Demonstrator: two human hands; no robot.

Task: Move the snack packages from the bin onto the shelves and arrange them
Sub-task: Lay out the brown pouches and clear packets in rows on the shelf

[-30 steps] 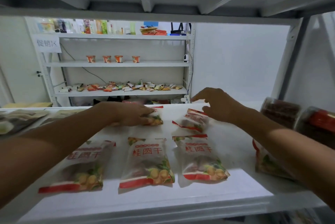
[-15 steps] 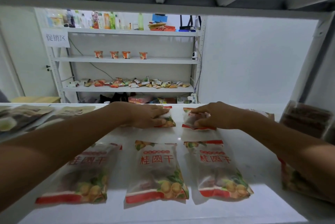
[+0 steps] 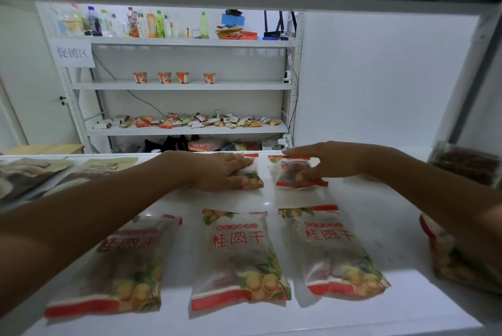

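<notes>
left hand [image 3: 221,171]: flat on left rear packet [image 3: 251,178] | right hand [image 3: 328,164]: pinching right rear packet [image 3: 292,172] | both behind front row [image 3: 239,254]

On the shelf [image 3: 385,199], three front packages [image 3: 240,257] lie abreast; two rear packages [image 3: 294,172] lie behind them.

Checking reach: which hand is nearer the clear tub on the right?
Right. The right hand grips a back-row package left of the clear tub; the left hand lies farther left.

snack packages [image 3: 239,254] | 3 front row, 2 behind | flat on shelf [image 3: 380,213]
</notes>
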